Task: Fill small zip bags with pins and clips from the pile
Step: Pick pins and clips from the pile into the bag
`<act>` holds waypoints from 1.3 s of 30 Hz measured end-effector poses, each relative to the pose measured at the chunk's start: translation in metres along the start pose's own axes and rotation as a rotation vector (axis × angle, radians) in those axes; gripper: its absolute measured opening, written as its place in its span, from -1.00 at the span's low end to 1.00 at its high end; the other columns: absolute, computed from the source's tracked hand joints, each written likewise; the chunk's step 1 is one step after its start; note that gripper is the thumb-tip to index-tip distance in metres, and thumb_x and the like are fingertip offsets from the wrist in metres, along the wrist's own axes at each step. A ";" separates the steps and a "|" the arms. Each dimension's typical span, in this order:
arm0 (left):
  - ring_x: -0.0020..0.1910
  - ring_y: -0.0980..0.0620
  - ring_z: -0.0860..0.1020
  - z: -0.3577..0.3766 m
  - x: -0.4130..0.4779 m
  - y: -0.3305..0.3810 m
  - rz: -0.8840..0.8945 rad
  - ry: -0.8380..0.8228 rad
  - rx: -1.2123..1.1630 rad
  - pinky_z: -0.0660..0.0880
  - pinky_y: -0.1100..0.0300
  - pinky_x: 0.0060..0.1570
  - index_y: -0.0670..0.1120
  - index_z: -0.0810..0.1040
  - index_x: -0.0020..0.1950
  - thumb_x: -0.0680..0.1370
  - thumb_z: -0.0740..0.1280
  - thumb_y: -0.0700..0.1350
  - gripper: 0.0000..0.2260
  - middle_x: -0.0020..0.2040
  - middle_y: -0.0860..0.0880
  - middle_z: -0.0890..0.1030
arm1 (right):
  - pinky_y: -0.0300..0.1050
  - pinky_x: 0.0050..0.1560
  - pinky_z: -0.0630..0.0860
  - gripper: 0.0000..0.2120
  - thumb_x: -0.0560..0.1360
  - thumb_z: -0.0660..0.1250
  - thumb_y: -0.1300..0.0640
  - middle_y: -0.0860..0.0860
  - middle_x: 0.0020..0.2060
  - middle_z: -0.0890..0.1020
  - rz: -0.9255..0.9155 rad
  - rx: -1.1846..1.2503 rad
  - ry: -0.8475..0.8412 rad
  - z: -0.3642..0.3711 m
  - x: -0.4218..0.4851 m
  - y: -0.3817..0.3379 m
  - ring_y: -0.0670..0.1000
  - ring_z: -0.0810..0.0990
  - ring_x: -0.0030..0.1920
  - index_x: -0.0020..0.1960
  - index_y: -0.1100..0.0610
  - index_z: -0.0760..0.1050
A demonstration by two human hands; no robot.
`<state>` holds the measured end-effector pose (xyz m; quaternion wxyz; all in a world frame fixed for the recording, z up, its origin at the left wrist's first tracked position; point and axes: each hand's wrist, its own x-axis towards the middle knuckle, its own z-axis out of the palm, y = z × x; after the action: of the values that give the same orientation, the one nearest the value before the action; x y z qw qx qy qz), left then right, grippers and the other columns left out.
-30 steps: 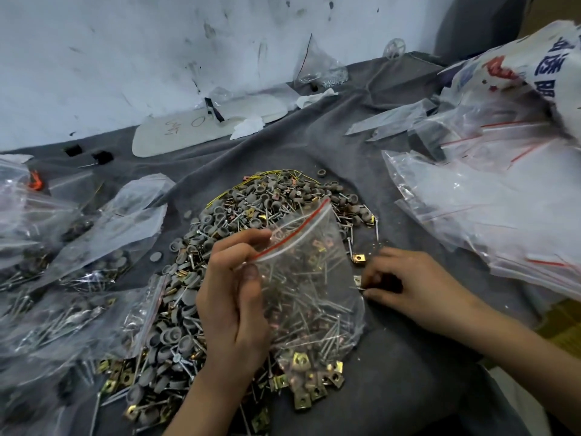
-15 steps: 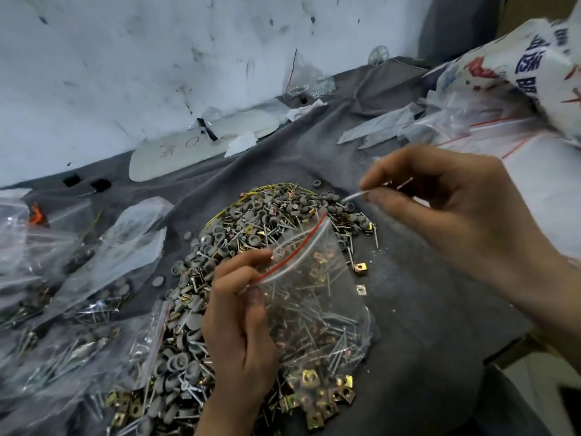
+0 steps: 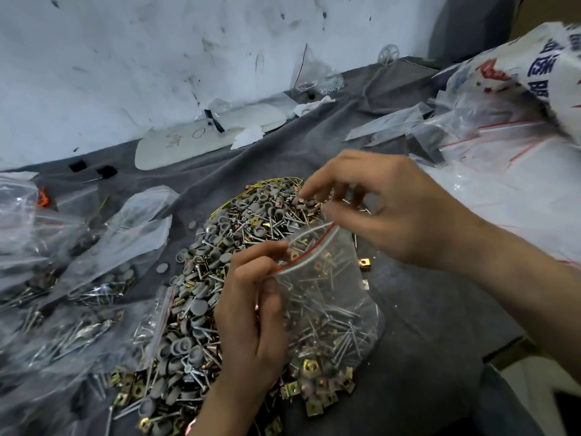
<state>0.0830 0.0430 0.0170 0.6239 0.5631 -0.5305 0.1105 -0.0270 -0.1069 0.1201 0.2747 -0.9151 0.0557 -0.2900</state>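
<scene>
A pile point(image 3: 239, 234) of grey round caps, steel pins and brass clips lies on the grey cloth point(image 3: 424, 357). On its right side stands a small clear zip bag point(image 3: 330, 303) with a red seal line, partly filled with pins and clips. My left hand point(image 3: 251, 325) pinches the bag's near rim between thumb and fingers and keeps the mouth open. Over the mouth hovers my right hand point(image 3: 386, 209), fingers bent and spread, thumb near the far rim, index tip at the pile. I see nothing between its fingers. More brass clips point(image 3: 317, 388) lie below the bag.
Several filled zip bags point(image 3: 103, 269) lie at the left. A stack of unfilled zip bags point(image 3: 503, 184) and a white printed sack point(image 3: 534, 73) are at the right. A white oval board point(image 3: 201, 140) rests against the back wall.
My right hand rose from the cloth with a pin pinched in its fingers, then came down to the bag's mouth; the pin no longer shows. My left hand kept hold of the bag.
</scene>
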 end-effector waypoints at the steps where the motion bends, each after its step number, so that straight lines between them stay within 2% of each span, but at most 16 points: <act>1: 0.14 0.00 0.55 0.000 0.000 0.000 -0.004 0.012 0.001 0.46 0.20 0.05 0.05 0.39 0.10 0.57 0.10 -0.22 -0.79 0.16 -0.04 0.54 | -0.40 -0.14 0.43 -0.83 0.47 0.36 0.28 -0.03 -0.15 0.60 0.018 0.031 0.066 0.001 0.000 0.006 -0.11 0.54 -0.16 0.01 0.09 0.61; 3: 0.14 0.03 0.55 0.000 0.001 0.001 -0.002 0.029 0.008 0.45 0.22 0.06 0.05 0.38 0.10 0.57 0.10 -0.23 -0.79 0.15 -0.03 0.54 | -0.35 -0.15 0.49 -0.85 0.47 0.36 0.28 -0.03 -0.15 0.64 0.105 0.113 0.188 0.006 0.000 0.023 -0.11 0.59 -0.16 -0.03 0.07 0.60; 5: 0.14 0.06 0.55 -0.001 0.001 0.002 -0.011 0.046 0.005 0.45 0.24 0.06 0.05 0.37 0.09 0.57 0.10 -0.23 -0.79 0.15 -0.03 0.53 | -0.30 -0.18 0.50 -0.83 0.47 0.35 0.34 -0.02 -0.21 0.67 0.242 0.161 0.217 0.015 -0.002 0.042 -0.12 0.60 -0.23 -0.07 0.09 0.61; 8: 0.15 0.09 0.55 -0.001 0.001 0.002 -0.017 0.067 0.020 0.45 0.28 0.06 0.04 0.37 0.09 0.56 0.10 -0.23 -0.79 0.15 -0.03 0.54 | -0.31 -0.18 0.44 -0.84 0.45 0.37 0.35 0.00 -0.23 0.67 0.342 0.089 -0.044 0.036 -0.018 0.065 -0.16 0.57 -0.26 -0.10 0.12 0.64; 12: 0.15 0.11 0.54 -0.001 0.003 0.001 -0.011 0.081 0.024 0.44 0.31 0.07 0.05 0.37 0.08 0.57 0.09 -0.23 -0.79 0.13 -0.06 0.54 | -0.18 0.10 0.38 -0.86 0.47 0.38 0.20 0.00 0.03 0.63 0.174 -0.106 -0.365 0.063 -0.038 0.076 -0.01 0.50 0.03 -0.01 0.06 0.65; 15: 0.15 0.07 0.54 -0.002 0.002 0.001 -0.028 0.082 0.010 0.45 0.26 0.08 0.07 0.37 0.07 0.58 0.09 -0.22 -0.80 0.13 -0.06 0.54 | -0.02 0.11 0.38 -0.86 0.50 0.34 0.12 0.01 0.08 0.58 0.106 -0.224 -0.383 0.064 -0.040 0.079 0.03 0.41 0.03 0.02 0.01 0.63; 18: 0.15 0.06 0.54 -0.002 0.001 0.000 -0.021 0.084 0.004 0.46 0.27 0.08 0.07 0.37 0.08 0.58 0.09 -0.22 -0.80 0.14 -0.06 0.53 | 0.08 0.04 0.46 -0.86 0.51 0.29 0.12 0.07 0.04 0.57 -0.028 -0.322 -0.364 0.061 -0.042 0.078 0.11 0.44 0.01 0.01 0.07 0.61; 21: 0.15 0.04 0.55 -0.001 0.001 0.000 -0.029 0.084 -0.006 0.47 0.23 0.07 0.09 0.38 0.04 0.58 0.09 -0.22 -0.80 0.15 -0.04 0.54 | 0.09 0.05 0.47 -0.69 0.53 0.09 0.04 0.01 0.05 0.60 -0.111 -0.391 -0.396 0.061 -0.043 0.078 0.13 0.47 0.07 0.04 0.09 0.58; 23: 0.15 0.05 0.54 -0.001 0.001 0.000 -0.026 0.089 0.007 0.47 0.23 0.07 0.07 0.38 0.07 0.58 0.09 -0.23 -0.79 0.15 -0.03 0.54 | 0.07 0.13 0.40 -0.75 0.56 0.15 0.08 0.00 0.08 0.60 -0.080 -0.385 -0.428 0.061 -0.043 0.080 0.09 0.43 0.13 0.09 0.13 0.55; 25: 0.16 0.06 0.54 -0.001 0.002 0.001 -0.029 0.089 0.014 0.47 0.24 0.07 0.07 0.38 0.08 0.58 0.09 -0.24 -0.78 0.15 -0.03 0.54 | 0.07 0.09 0.43 -0.91 0.51 0.30 0.27 0.05 -0.06 0.59 -0.014 -0.231 -0.310 0.060 -0.041 0.081 0.05 0.44 0.03 0.00 0.21 0.54; 26: 0.15 0.07 0.54 -0.001 0.002 0.001 -0.031 0.085 0.016 0.46 0.26 0.07 0.07 0.38 0.08 0.57 0.09 -0.24 -0.77 0.15 -0.01 0.54 | 0.00 0.05 0.44 -0.88 0.49 0.31 0.33 0.03 -0.11 0.56 0.059 -0.143 -0.207 0.057 -0.037 0.080 -0.02 0.44 -0.03 0.00 0.19 0.53; 29: 0.14 0.10 0.54 0.000 0.002 0.002 -0.033 0.064 0.034 0.46 0.28 0.06 0.07 0.37 0.09 0.57 0.09 -0.24 -0.77 0.15 0.03 0.54 | -0.36 -0.08 0.41 -0.75 0.53 0.28 0.32 -0.13 -0.18 0.54 0.233 0.106 0.146 0.034 -0.015 0.068 -0.21 0.50 -0.15 0.10 0.02 0.48; 31: 0.14 0.10 0.54 -0.001 0.002 0.002 -0.037 0.055 0.045 0.46 0.27 0.05 0.06 0.38 0.09 0.57 0.10 -0.23 -0.78 0.15 0.01 0.54 | -0.36 -0.09 0.46 -0.76 0.55 0.25 0.33 -0.08 -0.18 0.58 0.185 0.290 0.274 0.017 0.004 0.052 -0.12 0.57 -0.14 0.07 0.02 0.48; 33: 0.14 0.10 0.54 -0.001 0.002 0.002 -0.044 0.043 0.042 0.46 0.27 0.04 0.05 0.39 0.08 0.57 0.10 -0.22 -0.80 0.16 0.05 0.54 | -0.25 -0.07 0.51 -0.79 0.55 0.25 0.34 0.01 -0.20 0.61 0.092 0.464 0.287 0.008 0.016 0.030 -0.04 0.60 -0.13 0.03 0.05 0.49; 35: 0.14 0.06 0.54 -0.002 0.002 0.001 -0.038 0.032 0.034 0.46 0.24 0.04 0.06 0.40 0.07 0.59 0.12 -0.19 -0.83 0.17 0.08 0.54 | -0.21 -0.06 0.54 -0.82 0.53 0.28 0.33 0.03 -0.22 0.63 0.029 0.545 0.212 0.008 0.021 0.010 -0.06 0.63 -0.13 0.01 0.07 0.49; 39: 0.15 -0.03 0.55 -0.002 0.002 -0.001 -0.009 0.024 0.001 0.46 0.15 0.06 0.06 0.38 0.06 0.65 0.10 -0.08 -0.91 0.18 0.02 0.54 | 0.01 0.00 0.55 -0.87 0.48 0.35 0.28 0.03 -0.22 0.65 0.002 0.455 0.073 0.017 0.015 -0.008 0.00 0.65 -0.10 -0.02 0.11 0.51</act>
<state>0.0852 0.0435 0.0181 0.6303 0.5647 -0.5203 0.1147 -0.0055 -0.0967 0.1207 0.4719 -0.8184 0.0000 -0.3278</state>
